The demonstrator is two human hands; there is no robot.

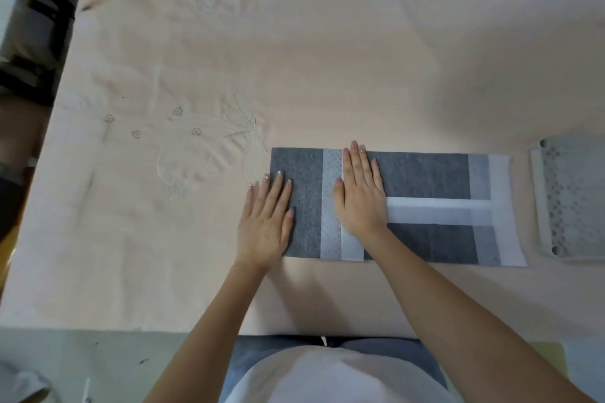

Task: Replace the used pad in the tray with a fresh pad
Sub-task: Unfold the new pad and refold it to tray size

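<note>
A grey pad [429, 175] with pale and white folded bands lies flat on the pink cloth, in a long strip running left to right. My left hand [266, 217] lies flat with straight fingers on the pad's left end, partly over its edge. My right hand [360, 193] presses flat, fingers straight, on the pad just right of a pale patterned band. A light grey tray [540, 206] with a perforated grid top sits to the right of the pad, cut off by the frame edge.
The pink embroidered cloth [196, 75] covers the whole table. The table's front edge runs near my body, and its left edge borders dark furniture [36, 29]. The floor shows at the lower left.
</note>
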